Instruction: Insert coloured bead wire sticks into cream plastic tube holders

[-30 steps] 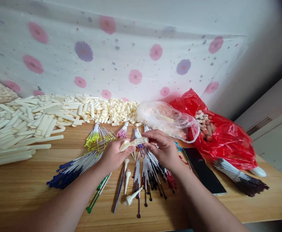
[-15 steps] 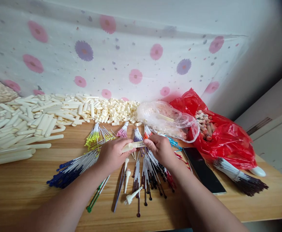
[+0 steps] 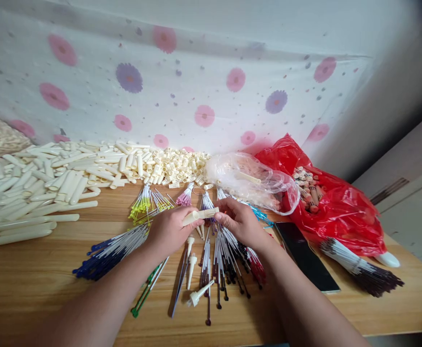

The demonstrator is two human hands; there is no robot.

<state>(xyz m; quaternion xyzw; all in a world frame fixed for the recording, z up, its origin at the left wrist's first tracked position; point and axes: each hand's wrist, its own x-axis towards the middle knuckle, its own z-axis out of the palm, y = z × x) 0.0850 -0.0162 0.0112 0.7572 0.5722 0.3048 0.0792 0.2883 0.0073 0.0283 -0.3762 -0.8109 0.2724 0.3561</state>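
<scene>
A flowered cloth (image 3: pixel 196 72) is hanging across the back, from nine to two o'clock. Below it a wooden table (image 3: pixel 33 289) is filling the lower half of the view. At three o'clock a red bag (image 3: pixel 341 212) is lying open with small brown pieces inside. A heap of cream tubes (image 3: pixel 51 183) is spreading at nine o'clock. A clear bag (image 3: pixel 254 180) is slumping at one o'clock of the hands. Thin coloured-tipped rods (image 3: pixel 218 255) are fanning out at six o'clock beneath them.

The left hand (image 3: pixel 167 231) is closing round the wider end of a cream piece (image 3: pixel 199 215). The right hand (image 3: pixel 241 221) is pinching its narrower end between thumb and fingertips. The piece is lying almost level between the two hands, just above the rods and clear of the table.

The two ends seem to be going together here. Doing this well probably means keeping both ends on one straight line. The left grip should be staying firm while the right fingertips are doing the fine pressing or turning. The pinch should be sitting close to the joint, so the thin end is not bending or slipping.
</scene>
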